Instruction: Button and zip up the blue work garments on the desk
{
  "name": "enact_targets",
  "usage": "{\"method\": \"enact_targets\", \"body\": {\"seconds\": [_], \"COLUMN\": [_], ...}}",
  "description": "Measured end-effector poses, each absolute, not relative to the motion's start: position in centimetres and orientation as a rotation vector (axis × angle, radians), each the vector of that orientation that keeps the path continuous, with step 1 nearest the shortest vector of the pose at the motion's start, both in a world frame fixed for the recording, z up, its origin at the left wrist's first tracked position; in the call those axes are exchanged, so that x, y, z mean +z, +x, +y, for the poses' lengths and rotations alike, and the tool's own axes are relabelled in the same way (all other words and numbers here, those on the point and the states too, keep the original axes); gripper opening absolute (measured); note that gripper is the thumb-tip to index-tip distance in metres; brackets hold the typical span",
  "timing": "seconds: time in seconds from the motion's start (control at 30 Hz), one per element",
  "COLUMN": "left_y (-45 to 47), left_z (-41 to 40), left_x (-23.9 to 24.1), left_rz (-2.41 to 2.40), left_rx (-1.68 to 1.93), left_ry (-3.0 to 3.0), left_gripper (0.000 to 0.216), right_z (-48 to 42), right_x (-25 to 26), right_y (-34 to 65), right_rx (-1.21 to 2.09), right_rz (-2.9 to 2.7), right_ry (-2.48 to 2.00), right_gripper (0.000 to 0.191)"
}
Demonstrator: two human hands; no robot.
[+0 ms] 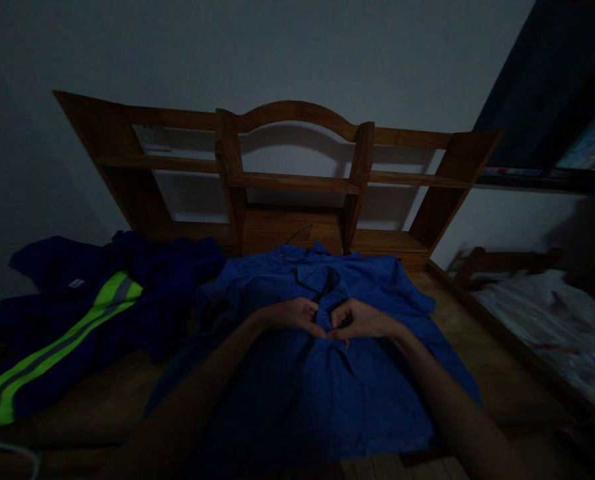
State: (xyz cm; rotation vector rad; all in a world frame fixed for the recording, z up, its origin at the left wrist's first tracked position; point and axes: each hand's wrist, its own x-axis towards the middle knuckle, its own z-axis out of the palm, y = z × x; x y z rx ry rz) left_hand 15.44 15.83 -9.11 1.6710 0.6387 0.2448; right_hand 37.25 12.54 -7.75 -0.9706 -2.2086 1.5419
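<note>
A blue collared shirt (317, 373) lies spread flat on a wooden bed base (477, 347), collar toward the headboard. My left hand (294, 313) and my right hand (360, 319) meet at the middle of the shirt's front, just below the collar. Both hands pinch the fabric of the front opening, fingertips almost touching each other. Whether a button sits between the fingers is too dark to tell.
A dark navy work garment with a yellow-green reflective stripe (77, 313) lies heaped to the left of the shirt. A wooden headboard with shelves (287, 180) stands behind. Pale crumpled bedding (552, 327) lies to the right, beyond the bed's edge.
</note>
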Motion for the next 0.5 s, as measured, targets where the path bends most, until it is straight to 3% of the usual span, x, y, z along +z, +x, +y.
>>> {"method": "enact_targets", "body": {"seconds": [0.5], "left_y": [15.83], "left_z": [15.59], "left_x": [-9.13], "left_rz": [0.683], "left_rx": [0.3], "left_ry": [1.789], "left_gripper": [0.042], "right_z": [12.88], "right_x": [-8.12], "right_y": [37.39], "right_rx": [1.572], "right_rz": [-2.268], "right_ry": [-0.993], "right_gripper": [0.031]}}
